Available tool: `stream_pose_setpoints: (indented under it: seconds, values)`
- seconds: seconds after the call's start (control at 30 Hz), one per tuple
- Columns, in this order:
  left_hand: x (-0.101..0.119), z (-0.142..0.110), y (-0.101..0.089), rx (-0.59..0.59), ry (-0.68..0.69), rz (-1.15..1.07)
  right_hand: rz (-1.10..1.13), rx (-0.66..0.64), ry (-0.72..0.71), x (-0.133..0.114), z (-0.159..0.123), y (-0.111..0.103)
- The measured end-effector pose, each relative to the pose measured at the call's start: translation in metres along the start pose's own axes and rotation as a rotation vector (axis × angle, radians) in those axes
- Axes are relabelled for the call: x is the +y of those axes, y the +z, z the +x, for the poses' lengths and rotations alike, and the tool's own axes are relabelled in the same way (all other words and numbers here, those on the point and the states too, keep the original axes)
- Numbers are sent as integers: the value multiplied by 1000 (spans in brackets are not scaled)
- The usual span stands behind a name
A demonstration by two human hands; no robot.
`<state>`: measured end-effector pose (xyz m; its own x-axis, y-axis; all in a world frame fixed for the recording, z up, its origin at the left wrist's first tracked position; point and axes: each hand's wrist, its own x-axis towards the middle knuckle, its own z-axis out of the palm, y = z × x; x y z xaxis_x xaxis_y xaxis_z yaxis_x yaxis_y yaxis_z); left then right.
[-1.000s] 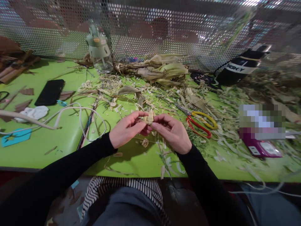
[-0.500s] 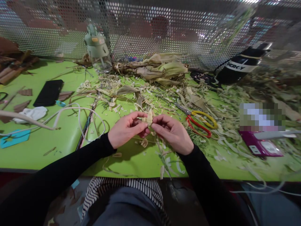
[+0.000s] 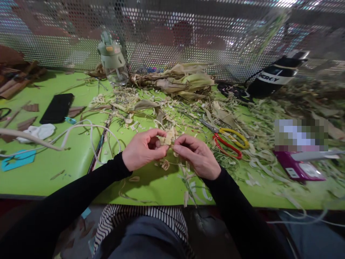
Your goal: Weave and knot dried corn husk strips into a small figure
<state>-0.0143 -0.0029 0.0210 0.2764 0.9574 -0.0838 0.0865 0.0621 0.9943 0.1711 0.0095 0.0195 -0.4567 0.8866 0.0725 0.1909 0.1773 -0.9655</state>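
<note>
Between my hands is a small piece of pale folded corn husk, its layers creased into a little bundle. My left hand grips it from the left with thumb and fingers closed. On the other side, my right hand has thumb and forefinger pinched at its lower right edge. The exact bit under the right fingertips is too small to make out. A curled husk scrap lies on the table just below the fingers. Scissors with red and yellow handles rest open to the right of my right hand.
Dried corn husks are heaped at the back against a perforated metal panel. A clear bottle, a black bottle, a phone, a white cable and a purple packet surround the work area. Shavings litter the green table.
My right fingertips have slid slightly down along the husk piece's right edge, baring more of it. The left hand has shifted a little left and keeps its grip.
</note>
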Motion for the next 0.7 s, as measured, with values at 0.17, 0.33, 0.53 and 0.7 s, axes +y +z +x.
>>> stream_pose_setpoints:
  seconds: [0.17,0.33,0.53,0.7]
  values:
    - [-5,2,1,-19,-10,24,-328,-24,-91,-4,2,0]
    - [-6,0,5,-14,39,81,-411,-16,-209,-7,-1,4]
    - [-1,0,-2,-32,49,112,-415,19,-215,-6,-3,0]
    - [-5,0,1,-91,98,318,-551,111,-223,-2,1,3]
